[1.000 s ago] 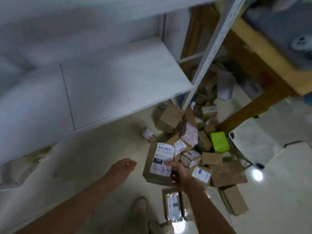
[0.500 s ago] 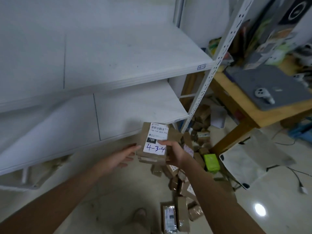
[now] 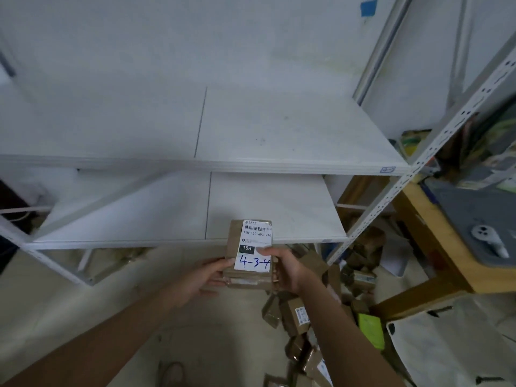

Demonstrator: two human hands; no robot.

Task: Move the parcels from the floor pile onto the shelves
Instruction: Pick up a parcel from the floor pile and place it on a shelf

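Both hands holding one brown parcel [image 3: 250,252] in the air, btwn the person and the rack. Parcel lying flat-ish, label side up.

- White label [image 3: 255,248] showing barcode, black "15H" patch, blue handwritten "4-3-4".
- Left hand [image 3: 206,280] gripping parcel's left edge: thumb on top by the label, fingers curling underneath.
- Right hand [image 3: 284,270] gripping right edge: thumb pressing on the label, fingers wrapping the side. Fingertips under the box hidden.
- Parcel's far end overlapping front lip of lower shelf [image 3: 265,208] in view; can't tell whether it's over the board or just short of it. Not resting on anything.
- Upper shelf [image 3: 279,129] sitting above, white boards w/ a seam down the middle. Perforated upright post [image 3: 418,163] at rack's right front corner.
- Floor pile [image 3: 296,317] lying below and to the right of the hands, approx a dozen+ brown boxes, some w/ white labels, spreading back under the rack's right end. Green packet [image 3: 370,331] at pile's right side.
- Wooden table [image 3: 435,247] standing right of rack, grey mat [image 3: 474,208] on it, white handheld device [image 3: 487,238] lying on the mat.
- Blue tape [image 3: 368,8] stuck on wall, top right.
- Foot [image 3: 173,372] showing at bottom, on pale floor.
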